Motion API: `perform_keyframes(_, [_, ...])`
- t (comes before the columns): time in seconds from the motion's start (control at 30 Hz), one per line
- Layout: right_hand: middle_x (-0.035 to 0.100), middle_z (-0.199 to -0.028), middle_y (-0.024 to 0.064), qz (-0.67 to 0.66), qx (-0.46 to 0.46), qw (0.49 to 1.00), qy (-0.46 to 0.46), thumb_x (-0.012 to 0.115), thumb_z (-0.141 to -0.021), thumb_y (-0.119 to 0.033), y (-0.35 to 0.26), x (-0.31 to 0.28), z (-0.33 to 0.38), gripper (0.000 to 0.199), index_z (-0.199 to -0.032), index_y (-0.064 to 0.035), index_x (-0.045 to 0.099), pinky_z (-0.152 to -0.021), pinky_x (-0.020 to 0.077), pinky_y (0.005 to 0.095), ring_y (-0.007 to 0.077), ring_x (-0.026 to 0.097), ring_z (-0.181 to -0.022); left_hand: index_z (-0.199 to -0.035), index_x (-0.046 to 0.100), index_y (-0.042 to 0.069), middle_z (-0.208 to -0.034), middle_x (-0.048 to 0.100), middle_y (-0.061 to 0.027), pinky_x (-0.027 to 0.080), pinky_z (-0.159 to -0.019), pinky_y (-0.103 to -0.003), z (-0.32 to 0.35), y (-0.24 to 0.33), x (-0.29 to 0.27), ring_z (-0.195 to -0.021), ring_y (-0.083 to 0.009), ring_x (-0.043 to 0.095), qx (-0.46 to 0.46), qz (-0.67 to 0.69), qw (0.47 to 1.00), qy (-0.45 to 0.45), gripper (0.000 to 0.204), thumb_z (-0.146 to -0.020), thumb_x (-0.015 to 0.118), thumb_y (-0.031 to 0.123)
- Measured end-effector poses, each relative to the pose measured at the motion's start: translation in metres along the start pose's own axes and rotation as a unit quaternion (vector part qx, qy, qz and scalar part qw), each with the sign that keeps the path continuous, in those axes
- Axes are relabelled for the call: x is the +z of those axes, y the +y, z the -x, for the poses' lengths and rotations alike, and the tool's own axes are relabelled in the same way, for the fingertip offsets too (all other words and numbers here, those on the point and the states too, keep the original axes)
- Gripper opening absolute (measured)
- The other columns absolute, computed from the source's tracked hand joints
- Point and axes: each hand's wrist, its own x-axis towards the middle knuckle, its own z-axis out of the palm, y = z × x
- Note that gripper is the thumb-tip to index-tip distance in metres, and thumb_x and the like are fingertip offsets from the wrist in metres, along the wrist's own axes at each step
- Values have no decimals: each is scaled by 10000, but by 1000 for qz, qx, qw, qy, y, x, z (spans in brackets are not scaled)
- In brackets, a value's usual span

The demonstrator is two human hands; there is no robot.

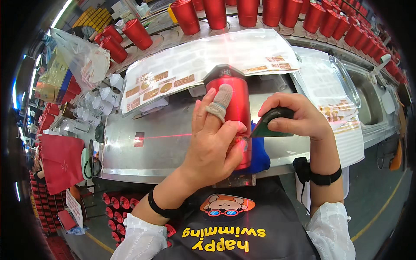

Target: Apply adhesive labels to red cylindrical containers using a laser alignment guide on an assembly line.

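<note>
A shiny red metal bottle (pixel 238 99) with a black faceted end (pixel 223 71) lies lengthwise before me on the steel worktop. My left hand (pixel 212 143) grips it from the left, with a knitted finger cot (pixel 220 102) on one finger. Under the thumb and forefinger shows part of a small brownish sticker (pixel 242 141), mostly hidden. Just right of the bottle, my right hand (pixel 299 117) pinches a dark green scraper (pixel 275 123) between thumb and fingers. Its pointed corner is close to the bottle; whether they touch I cannot tell. Blue cloth (pixel 260 156) sits beside the bottle's near end.
White sheets with gold and red stickers (pixel 203 60) cover the back of the worktop (pixel 143 151); more sheets (pixel 338 104) lie right, next to a sink (pixel 368 104). Red bottles (pixel 216 15) line the far conveyor. White cups (pixel 102 99) and scissors (pixel 91 162) are left.
</note>
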Motion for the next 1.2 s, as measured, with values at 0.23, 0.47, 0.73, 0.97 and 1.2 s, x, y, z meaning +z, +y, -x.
perform_keyframes(0.23, [597,-1218,150,106,-68,981,144,578,-815,87,10,41,17,391,-1180,-47,613,-909,483,340,270,590,-1106,-875,626,40,-1378,440,-290,197,-1105,-585,-6,5,1,-1345,-473,308,14,-16,1000,-1,125,-756,647,71])
perform_keyframes(0.47, [464,-1375,165,181,-93,969,140,640,-730,58,1,62,13,406,-1109,-88,629,-1012,402,428,378,457,-1223,-885,644,34,-1390,435,-291,226,-1104,-538,-3,2,-2,-1328,-470,328,0,80,997,-3,97,-799,620,74])
perform_keyframes(0.73, [478,-1337,170,214,-112,960,143,649,-704,72,-2,60,14,222,-875,-67,626,-996,405,433,382,457,-1212,-968,641,46,-1380,475,-264,285,-1085,-468,18,-13,-4,-1311,-427,387,-98,174,977,74,142,-840,598,91])
perform_keyframes(0.97, [498,-1282,199,276,-73,936,204,674,-738,11,1,64,15,150,-865,-49,620,-979,407,432,388,474,-1185,-1053,601,40,-1347,494,-246,338,-1032,-431,24,-12,2,-1226,-394,455,-112,171,973,107,210,-850,608,93])
perform_keyframes(1.2, [537,-1164,223,123,50,959,250,688,-827,-169,-2,87,19,156,-813,-20,643,-958,407,420,367,521,-1119,-1101,578,22,-1309,510,-228,349,-1016,-409,35,-18,15,-1193,-358,473,-141,212,956,144,236,-881,589,107])
